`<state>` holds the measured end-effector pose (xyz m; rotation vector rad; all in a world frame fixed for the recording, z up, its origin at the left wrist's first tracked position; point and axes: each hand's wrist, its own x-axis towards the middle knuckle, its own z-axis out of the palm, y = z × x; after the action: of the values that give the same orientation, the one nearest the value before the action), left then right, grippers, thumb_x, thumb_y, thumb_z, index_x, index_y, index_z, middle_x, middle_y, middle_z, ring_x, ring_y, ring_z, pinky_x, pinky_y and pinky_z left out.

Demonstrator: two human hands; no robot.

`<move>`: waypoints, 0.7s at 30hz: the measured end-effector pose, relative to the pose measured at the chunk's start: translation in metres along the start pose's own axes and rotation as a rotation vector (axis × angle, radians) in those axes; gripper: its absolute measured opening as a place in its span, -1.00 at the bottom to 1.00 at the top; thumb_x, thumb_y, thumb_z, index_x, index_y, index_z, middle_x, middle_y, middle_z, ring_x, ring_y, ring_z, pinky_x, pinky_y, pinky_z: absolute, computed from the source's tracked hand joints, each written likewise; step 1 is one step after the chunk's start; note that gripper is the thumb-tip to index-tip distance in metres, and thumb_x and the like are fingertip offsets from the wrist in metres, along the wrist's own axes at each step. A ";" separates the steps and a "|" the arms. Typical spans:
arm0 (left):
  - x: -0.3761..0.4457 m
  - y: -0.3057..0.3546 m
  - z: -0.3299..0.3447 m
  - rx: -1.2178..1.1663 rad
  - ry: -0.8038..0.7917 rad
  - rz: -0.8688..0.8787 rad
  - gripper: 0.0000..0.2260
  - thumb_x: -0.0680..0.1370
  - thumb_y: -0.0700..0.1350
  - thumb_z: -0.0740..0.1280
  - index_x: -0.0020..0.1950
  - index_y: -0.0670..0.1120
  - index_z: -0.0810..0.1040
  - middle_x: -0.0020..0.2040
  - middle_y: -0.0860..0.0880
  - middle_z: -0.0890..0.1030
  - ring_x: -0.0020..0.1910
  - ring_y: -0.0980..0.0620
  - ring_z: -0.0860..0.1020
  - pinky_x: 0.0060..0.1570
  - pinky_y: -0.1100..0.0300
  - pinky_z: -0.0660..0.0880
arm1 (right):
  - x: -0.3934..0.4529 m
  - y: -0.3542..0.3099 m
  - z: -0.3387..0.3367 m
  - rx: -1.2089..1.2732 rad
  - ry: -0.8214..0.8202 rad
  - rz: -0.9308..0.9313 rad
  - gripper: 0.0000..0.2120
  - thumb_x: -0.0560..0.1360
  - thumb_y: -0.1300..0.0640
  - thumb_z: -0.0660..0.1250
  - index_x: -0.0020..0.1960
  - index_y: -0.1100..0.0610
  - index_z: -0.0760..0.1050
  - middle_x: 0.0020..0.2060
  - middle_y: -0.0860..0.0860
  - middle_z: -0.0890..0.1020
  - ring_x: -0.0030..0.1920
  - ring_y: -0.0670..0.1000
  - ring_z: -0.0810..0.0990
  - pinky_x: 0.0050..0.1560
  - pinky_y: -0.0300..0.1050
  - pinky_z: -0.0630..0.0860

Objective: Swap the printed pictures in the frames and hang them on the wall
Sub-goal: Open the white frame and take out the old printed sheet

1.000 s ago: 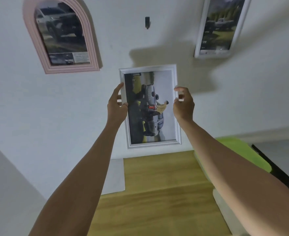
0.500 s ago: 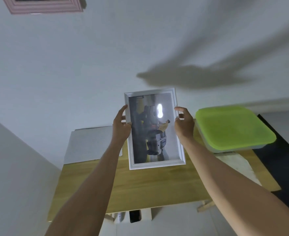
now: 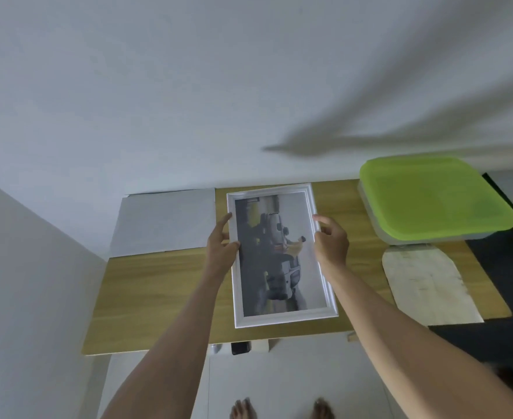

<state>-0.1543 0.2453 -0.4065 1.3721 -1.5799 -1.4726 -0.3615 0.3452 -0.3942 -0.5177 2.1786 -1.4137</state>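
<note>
White frame (image 3: 284, 255) at centre of the frame, over the wooden worktop (image 3: 158, 297), truck print showing sideways. Held at both long edges: left hand (image 3: 220, 246) with thumb on the front and fingers curled behind the left edge, right hand (image 3: 332, 241) pinching the right edge. Green-lidded box (image 3: 433, 198) at upper right, arched white panel (image 3: 427, 285) below it, grey board (image 3: 164, 222) at left.
</note>
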 end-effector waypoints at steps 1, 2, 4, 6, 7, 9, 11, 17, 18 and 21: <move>-0.003 0.000 0.000 -0.029 -0.020 -0.013 -0.36 0.52 -0.41 0.25 0.49 0.14 0.36 0.10 -0.25 0.61 0.02 -0.24 0.62 -0.08 0.03 0.67 | 0.000 0.002 0.001 -0.004 0.002 0.003 -0.41 0.41 0.44 0.07 0.18 -0.02 0.64 0.08 -0.01 0.68 -0.01 0.05 0.63 -0.26 -0.32 0.44; -0.005 -0.001 0.000 -0.059 -0.042 -0.031 -0.35 0.53 -0.41 0.25 0.50 0.14 0.34 0.10 -0.24 0.63 0.01 -0.21 0.64 -0.09 0.05 0.67 | 0.001 0.003 0.002 -0.006 0.002 0.005 -0.42 0.42 0.44 0.07 0.20 -0.01 0.63 0.11 -0.01 0.68 0.02 0.05 0.64 -0.26 -0.34 0.44; -0.010 0.000 -0.001 -0.097 -0.079 -0.057 -0.31 0.51 -0.40 0.29 0.49 0.21 0.33 0.17 -0.19 0.63 0.08 -0.17 0.65 -0.04 0.00 0.67 | 0.003 0.005 0.003 -0.003 0.006 0.013 -0.42 0.43 0.44 0.08 0.21 0.00 0.64 0.15 -0.01 0.67 0.06 0.07 0.64 -0.21 -0.33 0.48; -0.013 0.002 -0.003 -0.089 -0.120 -0.052 -0.26 0.44 -0.33 0.38 0.43 0.36 0.35 0.31 -0.14 0.56 0.22 -0.23 0.58 0.06 -0.11 0.64 | 0.006 0.007 0.003 0.015 0.033 0.031 -0.43 0.42 0.44 0.09 0.18 -0.01 0.64 0.17 0.00 0.66 0.05 0.10 0.64 -0.07 -0.21 0.54; -0.014 0.002 -0.004 -0.085 -0.138 -0.046 -0.23 0.43 -0.34 0.40 0.40 0.41 0.34 0.33 -0.13 0.55 0.24 -0.24 0.56 0.07 -0.12 0.63 | 0.009 0.008 0.004 0.036 0.047 0.045 -0.43 0.42 0.44 0.09 0.17 -0.03 0.64 0.18 0.00 0.65 -0.01 0.09 0.63 -0.06 -0.14 0.55; -0.020 0.006 -0.007 -0.126 -0.168 -0.049 -0.20 0.46 -0.43 0.37 0.40 0.38 0.33 0.24 -0.16 0.60 0.14 -0.21 0.62 -0.01 -0.02 0.66 | 0.013 0.009 0.005 0.064 0.061 0.090 -0.43 0.43 0.44 0.09 0.16 -0.05 0.64 0.08 0.04 0.65 -0.25 -0.03 0.52 -0.28 -0.29 0.47; -0.024 0.007 -0.008 -0.160 -0.190 -0.034 -0.22 0.49 -0.46 0.34 0.43 0.34 0.32 0.22 -0.15 0.62 0.11 -0.17 0.65 -0.05 0.01 0.66 | 0.016 0.010 0.005 0.059 0.077 0.122 -0.44 0.45 0.44 0.08 0.19 -0.01 0.63 -0.11 0.04 0.58 -0.41 -0.06 0.38 -0.52 -0.36 0.32; -0.032 0.012 -0.005 -0.238 -0.131 0.012 -0.28 0.56 -0.42 0.28 0.51 0.26 0.27 0.27 -0.12 0.59 0.11 -0.12 0.65 0.02 -0.14 0.64 | 0.008 -0.015 0.019 -0.180 0.030 0.072 -0.63 0.56 0.22 0.31 0.34 0.00 0.53 0.33 0.13 0.46 0.19 0.13 0.51 -0.05 -0.14 0.54; -0.034 0.014 -0.003 -0.241 -0.121 0.033 -0.28 0.56 -0.42 0.29 0.52 0.25 0.26 0.31 -0.10 0.57 0.12 -0.09 0.65 0.01 -0.09 0.65 | 0.007 -0.024 0.024 -0.276 0.028 0.015 -0.64 0.56 0.13 0.35 0.35 -0.02 0.52 0.35 0.13 0.43 0.32 0.16 0.42 0.12 -0.02 0.52; -0.036 0.019 0.004 -0.207 -0.073 0.111 -0.29 0.56 -0.39 0.31 0.52 0.26 0.28 0.49 0.01 0.41 0.26 -0.02 0.57 -0.02 0.08 0.66 | 0.005 -0.061 0.042 -0.292 -0.061 -0.255 -0.63 0.57 0.04 0.35 0.37 -0.03 0.50 0.19 0.05 0.55 0.20 0.07 0.53 0.17 -0.01 0.55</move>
<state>-0.1520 0.2776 -0.3809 1.1081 -1.4753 -1.5844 -0.3381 0.2881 -0.3539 -0.9605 2.3469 -1.1850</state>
